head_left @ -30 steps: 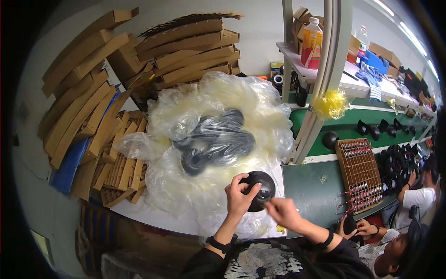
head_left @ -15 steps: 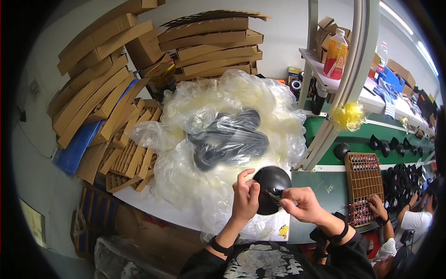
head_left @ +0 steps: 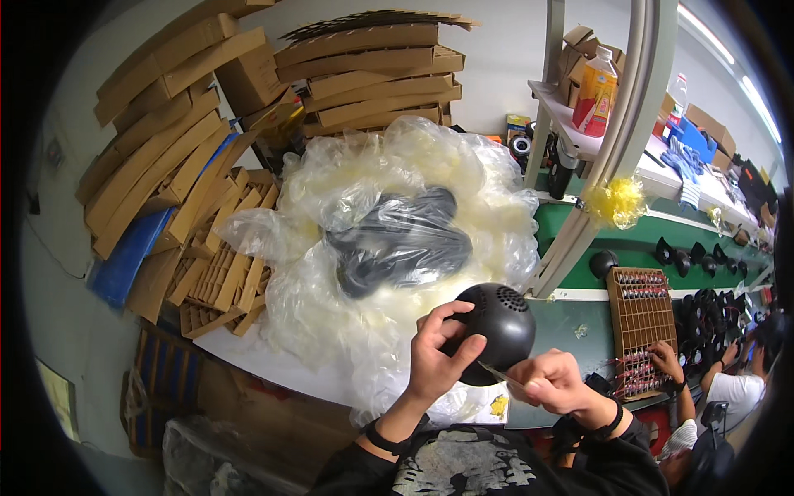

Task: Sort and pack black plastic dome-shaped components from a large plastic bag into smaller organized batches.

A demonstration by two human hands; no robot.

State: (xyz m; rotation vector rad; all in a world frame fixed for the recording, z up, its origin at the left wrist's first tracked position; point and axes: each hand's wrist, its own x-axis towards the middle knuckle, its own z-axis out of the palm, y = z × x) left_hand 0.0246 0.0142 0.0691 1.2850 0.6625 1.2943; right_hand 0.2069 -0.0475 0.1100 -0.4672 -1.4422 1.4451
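Note:
A round, glossy black shell (head_left: 499, 331) with a patch of small holes at its upper right is gripped by my left hand (head_left: 438, 347). The fingers press on its left side, and the thumb rests low on its front. Close to the shell's lower right, my right hand (head_left: 556, 382) is closed in a pinch. Out of that pinch runs a thin, pale, pointed strip (head_left: 502, 376), its tip at the shell's lower edge; whether it is a blade or a piece of film I cannot tell. Beyond the shell lie dark pieces (head_left: 403, 241) in clear plastic bags (head_left: 488, 190).
Cardboard trays (head_left: 157, 149) are stacked at left, with more cardboard (head_left: 372, 62) at the back. A metal post (head_left: 591, 207) rises at right beside a green conveyor (head_left: 645, 240). There, a co-worker's hand (head_left: 664, 360) reaches over a divided tray (head_left: 641, 310). A bottle (head_left: 594, 91) stands on the shelf.
The shell has turned in my left hand, bringing its patch of holes into view. My right hand has moved slightly right and down, still pinching the thin strip. The whole view has shifted slightly.

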